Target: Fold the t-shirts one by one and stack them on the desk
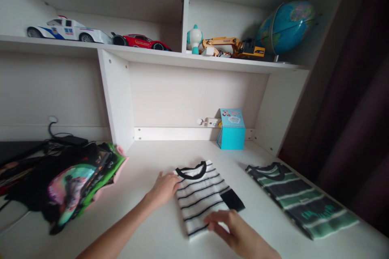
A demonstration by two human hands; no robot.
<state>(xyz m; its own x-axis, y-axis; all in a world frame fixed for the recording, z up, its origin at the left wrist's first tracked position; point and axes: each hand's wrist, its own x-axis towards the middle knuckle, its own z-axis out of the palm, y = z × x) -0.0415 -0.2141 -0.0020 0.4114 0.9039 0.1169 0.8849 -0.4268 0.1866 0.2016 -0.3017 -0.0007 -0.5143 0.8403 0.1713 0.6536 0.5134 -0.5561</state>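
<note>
A folded white shirt with thin black stripes and a black collar (200, 194) lies on the white desk (146, 218) in front of me. My left hand (164, 188) rests flat against the shirt's left edge near the collar, fingers stretched out. My right hand (234, 230) lies on the shirt's lower right corner with its fingers spread flat on the cloth. Neither hand grips anything.
A folded green and black striped shirt (300, 202) lies to the right. A heap of dark and green clothes (69, 186) sits at the left. A blue box (231, 129) stands at the back wall. Toy cars (68, 29), an excavator (234, 46) and a globe (285, 26) fill the shelf above.
</note>
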